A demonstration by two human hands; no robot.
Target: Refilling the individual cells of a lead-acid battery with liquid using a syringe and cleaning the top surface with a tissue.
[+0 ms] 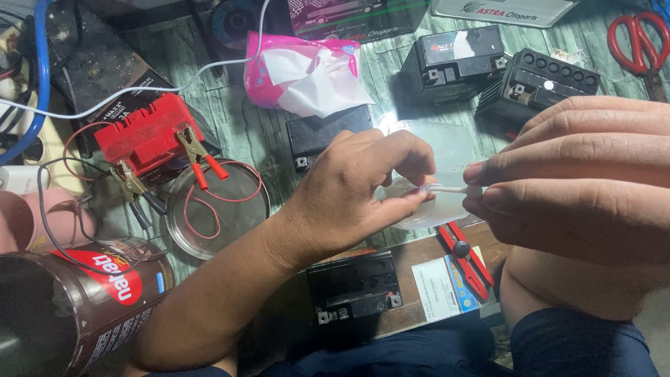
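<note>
My left hand [363, 192] pinches one end of a thin white tube [450, 188] against a clear plastic container [447, 150] that it steadies. My right hand [579, 174] grips the tube's other end between thumb and fingers, close to the camera. Both hands hover over a small black battery [352, 286] lying on a wooden board near my knees. Another black battery [324, 132] sits just behind my left hand.
A red battery [143, 132] with crocodile clips and wires sits at left beside a round metal lid [241, 213]. A pink tissue pack [300, 70], two black batteries [453, 59], red scissors [638, 42], a red utility knife [464, 255] and a brown can [77, 300] surround the spot.
</note>
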